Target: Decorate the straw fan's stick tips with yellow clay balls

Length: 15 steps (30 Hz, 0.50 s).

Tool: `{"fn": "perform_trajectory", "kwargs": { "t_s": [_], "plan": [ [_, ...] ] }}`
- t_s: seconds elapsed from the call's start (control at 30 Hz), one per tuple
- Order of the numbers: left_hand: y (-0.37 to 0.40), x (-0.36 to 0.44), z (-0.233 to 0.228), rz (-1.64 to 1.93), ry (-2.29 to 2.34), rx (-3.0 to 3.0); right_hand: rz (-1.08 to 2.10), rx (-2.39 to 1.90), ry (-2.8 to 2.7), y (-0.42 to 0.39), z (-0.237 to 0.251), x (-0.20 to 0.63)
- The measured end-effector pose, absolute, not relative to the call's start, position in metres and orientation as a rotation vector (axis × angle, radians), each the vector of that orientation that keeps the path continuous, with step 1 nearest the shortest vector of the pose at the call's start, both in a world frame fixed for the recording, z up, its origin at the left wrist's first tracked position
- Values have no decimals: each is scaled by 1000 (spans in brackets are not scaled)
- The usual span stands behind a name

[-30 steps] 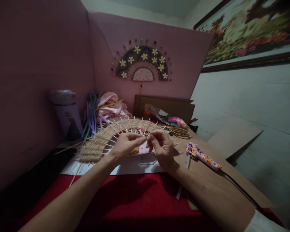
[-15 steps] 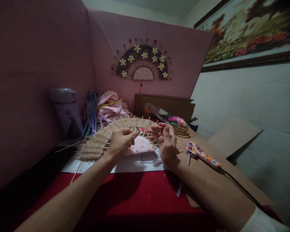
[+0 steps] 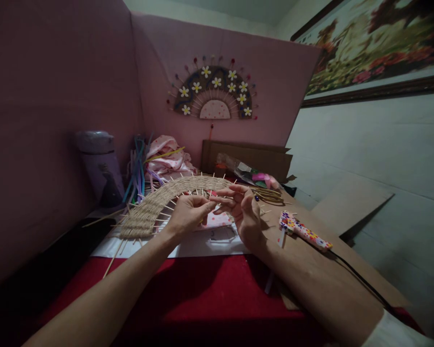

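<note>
The woven arch [image 3: 155, 205] lies on the surface [image 3: 188, 308], curving from the left toward the middle. Both hands meet over its inner edge, the left hand [image 3: 188, 214] just left of the right hand [image 3: 244, 214]. The glue gun [image 3: 304, 232] lies right of them. Behind the arch stand a flask [image 3: 99, 166], a bundle of strips [image 3: 137, 166] and a cardboard box [image 3: 246, 161]. A finished fan [image 3: 213, 94] hangs on the back wall

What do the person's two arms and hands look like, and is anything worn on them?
Both forearms are bare from elbow to wrist. The left hand and the right hand wear no gloves, and no ring or watch can be seen in the dim light. Only the right arm shows clothing: a pale, whitish sleeve pushed up near the elbow, at the lower right edge of the view.
</note>
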<state>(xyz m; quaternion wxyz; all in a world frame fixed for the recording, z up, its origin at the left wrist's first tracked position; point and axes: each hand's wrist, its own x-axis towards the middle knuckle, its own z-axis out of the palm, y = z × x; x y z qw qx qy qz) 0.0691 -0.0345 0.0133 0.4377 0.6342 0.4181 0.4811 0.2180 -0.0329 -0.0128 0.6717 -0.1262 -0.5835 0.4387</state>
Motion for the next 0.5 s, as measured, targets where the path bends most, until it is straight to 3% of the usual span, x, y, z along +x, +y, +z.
{"fn": "perform_trajectory", "kwargs": {
  "t_s": [0.5],
  "plan": [
    [-31,64,20,1407,762,991,978,-421,-1301,-31,-13,221]
  ]
}}
